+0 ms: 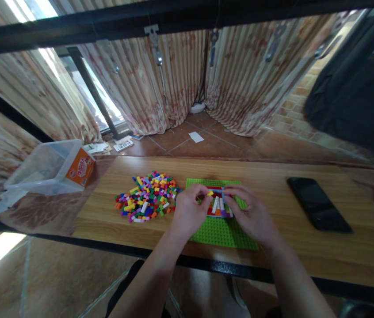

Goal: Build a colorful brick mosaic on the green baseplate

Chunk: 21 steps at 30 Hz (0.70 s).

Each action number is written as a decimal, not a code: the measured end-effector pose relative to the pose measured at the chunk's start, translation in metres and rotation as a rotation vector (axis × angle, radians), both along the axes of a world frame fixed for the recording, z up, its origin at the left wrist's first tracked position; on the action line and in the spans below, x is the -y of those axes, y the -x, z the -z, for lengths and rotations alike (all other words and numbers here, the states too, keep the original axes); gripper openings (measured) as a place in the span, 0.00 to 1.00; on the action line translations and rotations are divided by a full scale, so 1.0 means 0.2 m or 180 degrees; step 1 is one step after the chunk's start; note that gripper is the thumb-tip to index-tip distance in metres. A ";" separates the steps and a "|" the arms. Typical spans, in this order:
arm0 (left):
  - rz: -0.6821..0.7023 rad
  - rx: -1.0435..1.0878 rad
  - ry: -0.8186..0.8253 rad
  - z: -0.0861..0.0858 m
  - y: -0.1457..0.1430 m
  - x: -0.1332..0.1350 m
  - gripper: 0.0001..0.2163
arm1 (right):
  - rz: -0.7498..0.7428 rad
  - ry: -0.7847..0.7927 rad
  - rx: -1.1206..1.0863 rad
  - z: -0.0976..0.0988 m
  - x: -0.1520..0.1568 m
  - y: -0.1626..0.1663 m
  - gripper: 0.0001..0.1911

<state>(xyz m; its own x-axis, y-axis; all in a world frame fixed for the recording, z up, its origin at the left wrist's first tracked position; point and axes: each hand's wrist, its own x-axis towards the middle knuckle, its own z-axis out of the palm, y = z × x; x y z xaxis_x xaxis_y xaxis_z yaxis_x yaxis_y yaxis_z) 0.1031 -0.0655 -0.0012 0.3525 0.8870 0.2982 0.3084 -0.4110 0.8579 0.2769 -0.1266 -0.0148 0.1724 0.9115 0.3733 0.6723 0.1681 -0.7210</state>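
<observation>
A small yellow brick (210, 193) is pinched at the fingertips of the left hand (187, 212), just above a low build (219, 207) of red, white, orange and blue bricks. The build stands on the far half of a green studded baseplate (220, 234), which lies flat with its near half bare.
</observation>
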 end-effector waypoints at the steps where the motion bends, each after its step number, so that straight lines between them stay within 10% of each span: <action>1: 0.0040 -0.0021 -0.0090 0.00 -0.01 0.01 0.03 | -0.0035 0.0035 -0.0065 -0.01 0.00 0.01 0.12; 10: 0.0354 0.0001 -0.0237 0.00 -0.06 0.03 0.06 | -0.0058 0.0286 -0.0740 -0.05 0.00 0.07 0.11; 21: 0.0678 0.1432 0.1481 0.00 -0.07 -0.01 0.04 | -0.0010 -0.0096 -0.0778 -0.04 -0.01 0.07 0.08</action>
